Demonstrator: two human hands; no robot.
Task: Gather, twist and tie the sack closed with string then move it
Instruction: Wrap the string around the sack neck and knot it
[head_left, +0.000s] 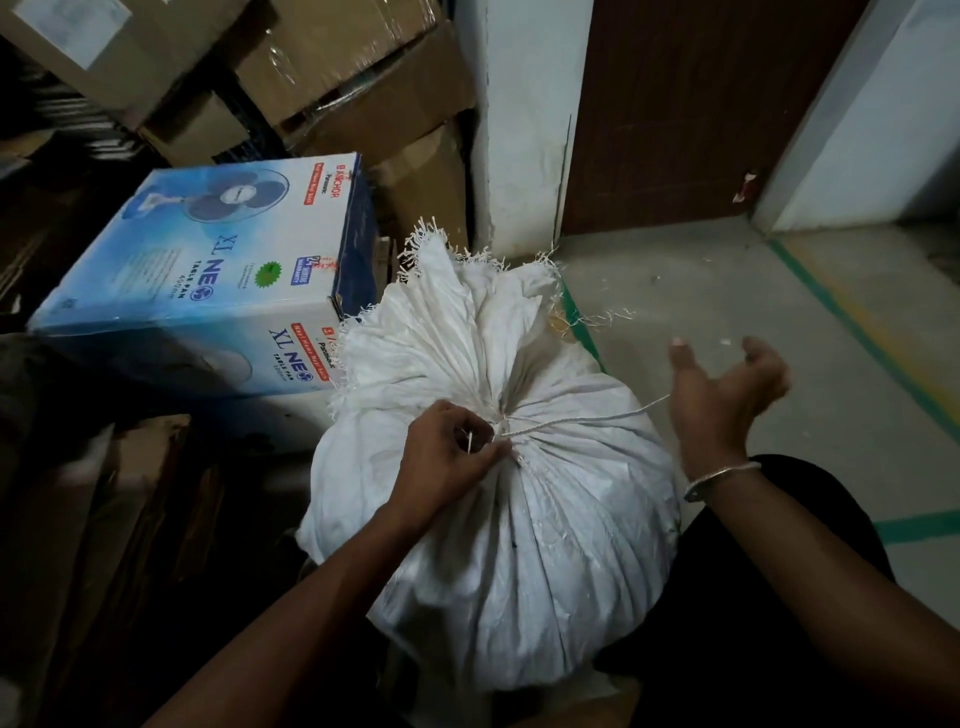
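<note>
A full white woven sack (519, 545) stands on the floor in front of me, its mouth gathered into a frayed bunch (467, 322) above a tight neck. White string (582, 421) is wound around the neck and runs taut to the right. My left hand (452, 452) pinches the string at the neck, a short end sticking up between the fingers. My right hand (727, 395) is to the right of the sack, fingers spread; the string reaches its palm side, where its end is hidden. A metal bangle sits on that wrist.
A blue table fan box (208, 291) lies just left of the sack. Brown cardboard cartons (337, 78) are stacked behind it and more sit at lower left. A white pillar (519, 130) and brown door (701, 104) stand behind. The concrete floor with green tape lines (857, 338) lies right.
</note>
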